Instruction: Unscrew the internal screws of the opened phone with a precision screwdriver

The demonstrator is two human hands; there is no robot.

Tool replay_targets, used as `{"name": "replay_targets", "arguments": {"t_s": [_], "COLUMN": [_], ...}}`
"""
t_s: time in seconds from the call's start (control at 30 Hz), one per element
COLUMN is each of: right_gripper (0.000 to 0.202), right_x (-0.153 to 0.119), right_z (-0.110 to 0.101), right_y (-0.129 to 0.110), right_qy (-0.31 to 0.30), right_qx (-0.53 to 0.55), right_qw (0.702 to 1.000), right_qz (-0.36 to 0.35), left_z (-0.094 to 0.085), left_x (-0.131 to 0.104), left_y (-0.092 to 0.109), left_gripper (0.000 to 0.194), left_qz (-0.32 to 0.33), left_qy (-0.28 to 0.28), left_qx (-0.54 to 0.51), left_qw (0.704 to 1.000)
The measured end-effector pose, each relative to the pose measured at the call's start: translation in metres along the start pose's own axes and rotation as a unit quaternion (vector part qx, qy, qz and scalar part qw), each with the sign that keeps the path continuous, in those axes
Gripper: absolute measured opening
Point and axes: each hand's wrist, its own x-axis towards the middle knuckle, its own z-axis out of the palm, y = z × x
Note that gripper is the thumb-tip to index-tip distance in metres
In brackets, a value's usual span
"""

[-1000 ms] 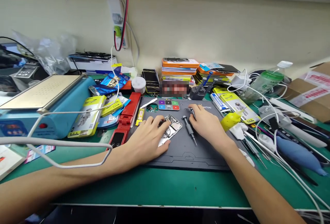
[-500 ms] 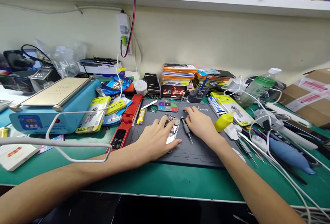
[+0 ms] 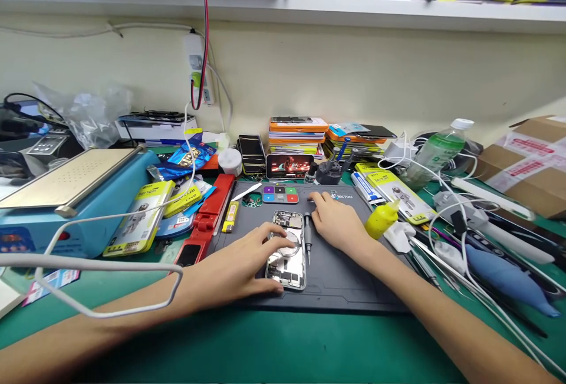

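Observation:
In the head view an opened phone housing [image 3: 297, 266], its round coil and inner parts bare, lies on a dark repair mat [image 3: 349, 291]. My left hand [image 3: 253, 258] rests on its left side, fingers spread over the coil and thumb near the lower left edge. Just right of the housing lies a small grey screwdriver [image 3: 308, 236], tip toward me. My right hand [image 3: 336, 219] lies palm down on the mat beyond the screwdriver, fingers loosely extended near its handle. Nothing is seen in that hand.
A red folding tool [image 3: 207, 219], a yellow strip pack [image 3: 230, 217] and a white blade-like tool [image 3: 246, 191] lie left. Behind stands a phone playing video [image 3: 289, 166]. At right are a yellow squeeze bottle [image 3: 382, 219], cables and a blue blower [image 3: 508, 278].
My left hand has shifted left and down, baring more of the phone housing. The housing now lies straighter, and the screwdriver lies close along its side. The camera view has shifted too.

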Motion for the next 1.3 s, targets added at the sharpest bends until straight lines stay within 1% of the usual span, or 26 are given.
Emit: {"name": "replay_targets", "arguments": {"t_s": [0.13, 0.23, 0.4, 0.47, 0.53, 0.63, 0.7, 0.77, 0.87, 1.07, 1.2, 1.3], "right_gripper": [0.041, 0.04, 0.04, 0.04, 0.041, 0.041, 0.039, 0.042, 0.045, 0.044, 0.042, 0.041], "right_x": [0.002, 0.002, 0.001, 0.001, 0.001, 0.001, 0.001, 0.001, 0.0, -0.007, -0.011, -0.012], "right_z": [0.001, 0.002, 0.006, 0.008, 0.01, 0.013, 0.013, 0.013, 0.012, 0.013, 0.016, 0.015], "right_y": [0.001, 0.003, 0.006, 0.007, 0.008, 0.008, 0.008, 0.009, 0.01, 0.011, 0.01, 0.009], "right_qy": [-0.001, 0.001, 0.014, 0.021, 0.026, 0.029, 0.028, 0.027, 0.035, 0.07, 0.104, 0.141], "right_qx": [0.011, 0.022, 0.043, 0.049, 0.053, 0.058, 0.062, 0.067, 0.08, 0.123, 0.168, 0.208], "right_qw": [1.0, 1.0, 0.999, 0.999, 0.998, 0.998, 0.998, 0.997, 0.996, 0.99, 0.98, 0.968], "right_qz": [0.007, 0.003, -0.007, -0.009, -0.01, -0.012, -0.012, -0.009, -0.003, 0.01, -0.002, -0.017], "left_z": [0.006, 0.007, -0.002, -0.005, -0.005, 0.001, 0.005, 0.008, 0.009, 0.011, 0.016, 0.019], "left_x": [0.007, 0.012, 0.026, 0.033, 0.039, 0.045, 0.045, 0.044, 0.041, 0.035, 0.033, 0.034], "left_y": [-0.001, 0.0, 0.002, -0.002, -0.008, -0.018, -0.021, -0.022, -0.02, -0.021, -0.026, -0.027], "left_gripper": [0.055, 0.052, 0.042, 0.044, 0.047, 0.048, 0.048, 0.048, 0.05, 0.047, 0.046, 0.049], "left_qz": [0.03, 0.036, 0.02, 0.035, 0.062, 0.098, 0.113, 0.119, 0.114, 0.066, 0.047, 0.038], "left_qy": [0.005, -0.003, -0.04, -0.046, -0.042, -0.029, -0.017, -0.003, 0.003, -0.003, 0.015, 0.026], "left_qx": [-0.002, 0.022, 0.097, 0.123, 0.128, 0.123, 0.14, 0.164, 0.176, 0.109, 0.107, 0.111], "left_qw": [1.0, 0.999, 0.994, 0.991, 0.989, 0.987, 0.984, 0.979, 0.978, 0.992, 0.993, 0.993]}}
